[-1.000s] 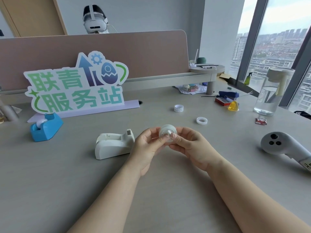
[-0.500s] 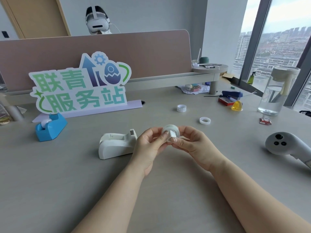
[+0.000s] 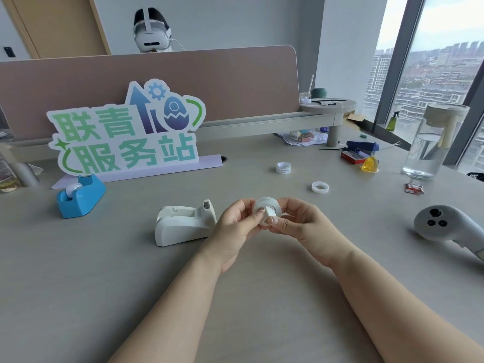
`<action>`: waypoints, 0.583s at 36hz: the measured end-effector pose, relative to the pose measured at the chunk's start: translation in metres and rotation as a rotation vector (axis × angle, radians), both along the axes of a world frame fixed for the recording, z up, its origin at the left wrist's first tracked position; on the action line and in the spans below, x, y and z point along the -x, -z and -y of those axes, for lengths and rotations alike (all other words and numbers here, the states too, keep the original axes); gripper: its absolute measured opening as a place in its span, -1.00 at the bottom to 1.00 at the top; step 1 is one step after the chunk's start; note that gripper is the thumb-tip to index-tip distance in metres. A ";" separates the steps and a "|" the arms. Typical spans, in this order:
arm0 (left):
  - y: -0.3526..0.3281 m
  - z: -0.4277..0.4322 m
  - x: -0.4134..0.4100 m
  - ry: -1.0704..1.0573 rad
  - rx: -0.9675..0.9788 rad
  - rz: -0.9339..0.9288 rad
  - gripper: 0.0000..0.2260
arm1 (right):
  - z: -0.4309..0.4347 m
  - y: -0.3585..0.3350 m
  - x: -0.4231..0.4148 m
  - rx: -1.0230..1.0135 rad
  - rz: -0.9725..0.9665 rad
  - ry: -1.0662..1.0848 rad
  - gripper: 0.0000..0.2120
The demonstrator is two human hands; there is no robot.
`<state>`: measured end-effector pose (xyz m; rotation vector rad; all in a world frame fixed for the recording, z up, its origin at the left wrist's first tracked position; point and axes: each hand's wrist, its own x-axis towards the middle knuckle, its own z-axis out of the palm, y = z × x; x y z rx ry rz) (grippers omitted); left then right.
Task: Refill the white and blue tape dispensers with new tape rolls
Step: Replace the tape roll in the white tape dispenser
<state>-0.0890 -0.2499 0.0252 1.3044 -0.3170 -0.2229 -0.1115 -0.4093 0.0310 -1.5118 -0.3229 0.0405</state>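
Above the middle of the desk, my left hand (image 3: 237, 226) and my right hand (image 3: 301, 222) both hold a clear tape roll (image 3: 267, 206) with a white core hub sticking out of it toward me. Fingertips of both hands pinch the roll and hub. The white tape dispenser (image 3: 184, 224) lies on the desk just left of my left hand, its roll slot bare. Farther left stands the blue tape dispenser (image 3: 80, 196) with a white hub in it. Two more tape rolls lie beyond my hands: one upright (image 3: 283, 168), one flat (image 3: 320, 187).
A large cut-out sign (image 3: 125, 129) stands behind the dispensers against a desk divider. A white controller (image 3: 445, 226) lies at the right, a water bottle (image 3: 429, 145) at the far right, and a stapler, a red box and a yellow object (image 3: 369, 165) near it. Someone wearing a headset sits behind the divider.
Both hands keep hold of the roll in nearly the same spot; the white hub now sticks out further toward me. The view has shifted slightly.
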 end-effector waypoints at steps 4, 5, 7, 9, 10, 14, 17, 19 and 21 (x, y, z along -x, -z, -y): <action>-0.003 -0.002 0.001 0.034 0.052 -0.027 -0.82 | 0.000 -0.001 0.001 0.014 0.004 0.017 -0.71; -0.003 -0.002 0.002 0.040 0.078 -0.037 -0.83 | -0.001 -0.002 0.001 0.001 0.003 0.022 -0.69; -0.005 -0.001 0.002 0.049 0.130 -0.059 -0.87 | -0.002 -0.003 0.001 -0.022 0.002 0.030 -0.66; -0.006 -0.001 0.002 0.054 0.171 -0.079 -0.88 | -0.002 -0.004 0.000 -0.038 0.001 0.029 -0.67; -0.006 -0.001 0.002 0.054 0.184 -0.086 -0.88 | -0.002 -0.004 0.000 -0.045 0.000 0.026 -0.68; -0.007 0.000 0.003 0.069 0.191 -0.096 -0.91 | -0.002 -0.003 -0.001 -0.072 -0.013 0.005 -0.74; -0.007 0.001 0.003 0.083 0.185 -0.098 -0.87 | -0.002 -0.002 -0.001 -0.048 -0.017 -0.013 -0.76; -0.006 0.001 0.003 0.072 0.174 -0.095 -0.83 | -0.002 -0.001 -0.001 -0.040 -0.017 -0.012 -0.76; -0.007 0.003 0.003 0.055 0.160 -0.084 -0.84 | -0.002 -0.001 -0.001 -0.047 -0.008 0.004 -0.75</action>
